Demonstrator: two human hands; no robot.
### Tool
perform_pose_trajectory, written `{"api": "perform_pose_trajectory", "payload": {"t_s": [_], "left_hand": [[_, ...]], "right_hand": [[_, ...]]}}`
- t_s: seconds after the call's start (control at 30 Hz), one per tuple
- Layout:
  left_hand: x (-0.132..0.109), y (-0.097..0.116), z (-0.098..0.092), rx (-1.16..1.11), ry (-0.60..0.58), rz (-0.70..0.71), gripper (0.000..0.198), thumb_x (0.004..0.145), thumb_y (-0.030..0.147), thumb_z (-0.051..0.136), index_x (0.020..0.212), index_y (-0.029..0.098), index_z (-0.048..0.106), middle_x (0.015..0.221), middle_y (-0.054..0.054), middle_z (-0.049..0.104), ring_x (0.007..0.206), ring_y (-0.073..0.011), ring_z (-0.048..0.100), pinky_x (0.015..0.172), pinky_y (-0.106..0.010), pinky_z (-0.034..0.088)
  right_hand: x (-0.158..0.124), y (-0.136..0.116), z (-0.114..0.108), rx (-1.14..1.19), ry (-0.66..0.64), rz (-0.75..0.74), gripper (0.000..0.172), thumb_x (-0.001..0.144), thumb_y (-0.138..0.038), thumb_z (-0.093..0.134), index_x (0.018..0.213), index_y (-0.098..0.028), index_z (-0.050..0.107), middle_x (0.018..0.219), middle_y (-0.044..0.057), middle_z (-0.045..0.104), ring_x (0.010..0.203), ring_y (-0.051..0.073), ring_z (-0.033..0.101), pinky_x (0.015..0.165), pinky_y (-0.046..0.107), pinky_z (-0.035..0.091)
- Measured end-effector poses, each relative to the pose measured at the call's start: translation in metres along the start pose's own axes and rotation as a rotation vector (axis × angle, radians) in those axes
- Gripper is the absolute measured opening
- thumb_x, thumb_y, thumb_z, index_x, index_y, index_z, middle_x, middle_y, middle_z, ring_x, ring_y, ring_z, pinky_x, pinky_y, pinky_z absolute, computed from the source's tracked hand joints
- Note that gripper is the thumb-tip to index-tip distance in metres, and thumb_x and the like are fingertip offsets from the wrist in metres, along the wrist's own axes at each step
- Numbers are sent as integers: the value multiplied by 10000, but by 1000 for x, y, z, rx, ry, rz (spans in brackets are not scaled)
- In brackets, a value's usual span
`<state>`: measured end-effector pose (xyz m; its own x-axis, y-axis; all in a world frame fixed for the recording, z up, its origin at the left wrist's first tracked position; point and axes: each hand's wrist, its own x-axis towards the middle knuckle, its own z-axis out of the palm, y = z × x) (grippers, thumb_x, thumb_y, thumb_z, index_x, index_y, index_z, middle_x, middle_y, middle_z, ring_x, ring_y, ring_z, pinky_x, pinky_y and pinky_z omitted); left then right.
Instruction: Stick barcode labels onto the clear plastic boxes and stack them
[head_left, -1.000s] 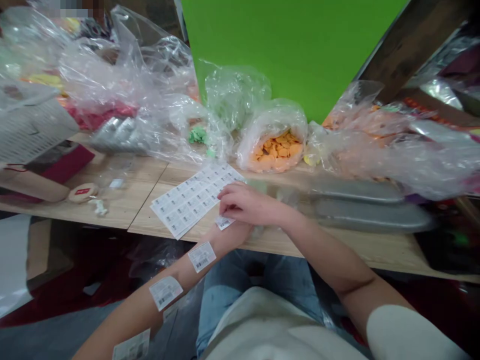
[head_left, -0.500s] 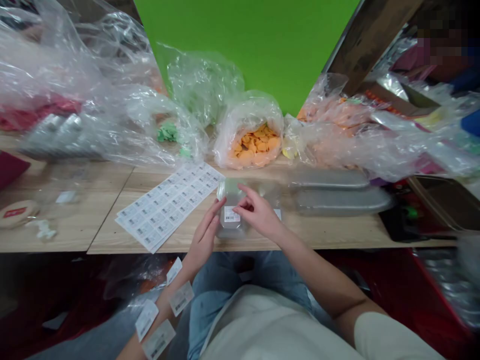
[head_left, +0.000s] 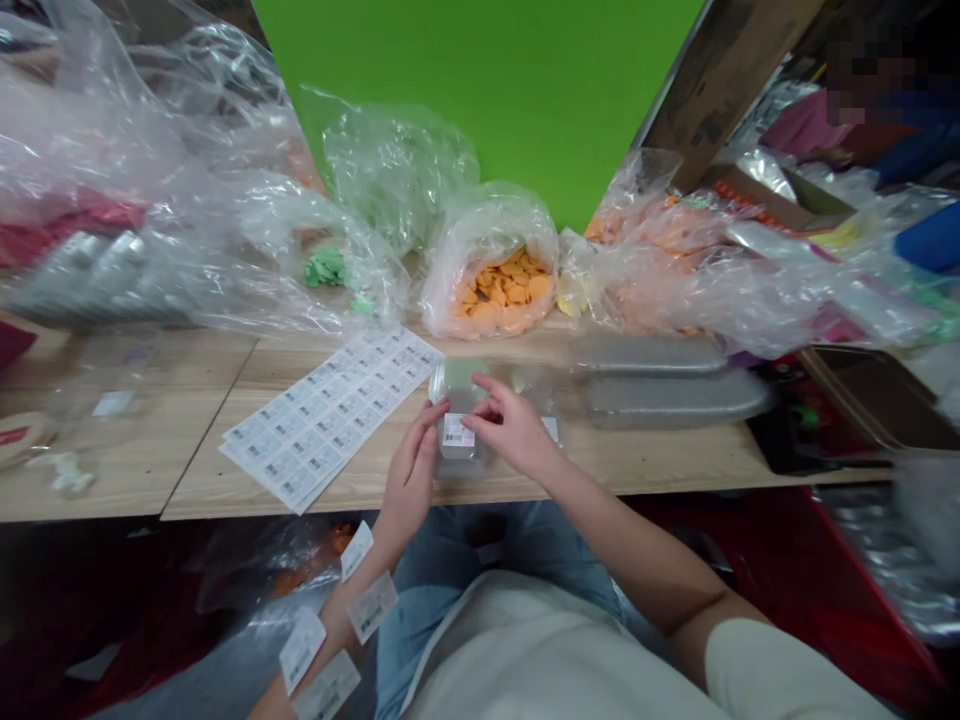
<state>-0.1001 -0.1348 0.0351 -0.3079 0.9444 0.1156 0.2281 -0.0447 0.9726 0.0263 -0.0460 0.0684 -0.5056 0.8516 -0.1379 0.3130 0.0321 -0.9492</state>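
A clear plastic box [head_left: 459, 462] lies on the table in front of me, with a white barcode label [head_left: 454, 436] on its top. My left hand [head_left: 414, 455] rests along the box's left side, fingers stretched out and touching its edge. My right hand [head_left: 510, 428] is over the box, thumb and fingertips pinched at the label's upper right corner, its index finger pointing out. Several loose labels [head_left: 373, 606] cling to my left forearm. Left of the box lies a sheet of barcode labels [head_left: 330, 412]. Another clear box [head_left: 534, 385], partly hidden by my right hand, sits beside it.
Stacked clear trays [head_left: 667, 398] lie to the right, near a brown-lidded container [head_left: 874, 400]. An open bag of orange pieces [head_left: 502, 290] and a bag with green pieces [head_left: 325, 267] stand behind. A green panel [head_left: 480, 100] rises at the back. Red crates flank my legs.
The view has shifted slightly, so the table things sit a little further left. Both hands keep nearly the same pose at the box and label.
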Motion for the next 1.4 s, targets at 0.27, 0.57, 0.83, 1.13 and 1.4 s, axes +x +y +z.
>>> {"api": "perform_pose_trajectory", "payload": {"t_s": [0.27,0.57,0.83,1.13,1.4], "left_hand": [[2,1,5,5,20,-7,335,866,310,473,1191,230,497,1297,-48,506,1297,-195,346,1090,-402,238],[3,1,5,-15,73,-15,314,892,307,412,1183,220,493,1283,-56,503,1250,-182,393,1073,-383,254],[4,46,-42,-286,-22,-378,446,800,386,559,1216,242,487,970,-36,620,868,-167,585,816,-335,443],[27,47,-10,394,-99,135,543,771,386,587,1264,220,433,1007,-76,577,956,-227,532,823,-391,435],[43,49,-5,933,-131,395,292,803,166,514,1085,178,589,1193,-122,561,1219,-280,417,1020,-501,301]], "right_hand": [[-6,1,5,-248,20,-125,518,797,-220,548,1291,-195,392,769,-7,615,701,147,564,717,321,473],[-19,15,-5,-703,152,-538,485,831,-392,528,1269,-207,438,1201,117,502,1130,265,435,947,444,389],[-24,-2,-13,-444,-54,-712,662,789,-439,596,1349,-244,302,1303,86,453,1211,219,401,1018,402,344],[-45,25,-69,-644,-18,-485,602,828,-369,549,1364,-247,303,1310,110,435,1215,242,417,998,446,377],[-35,48,-71,-791,73,-504,423,847,-329,510,1245,-190,475,1324,154,416,1267,293,350,1004,524,337]]}}
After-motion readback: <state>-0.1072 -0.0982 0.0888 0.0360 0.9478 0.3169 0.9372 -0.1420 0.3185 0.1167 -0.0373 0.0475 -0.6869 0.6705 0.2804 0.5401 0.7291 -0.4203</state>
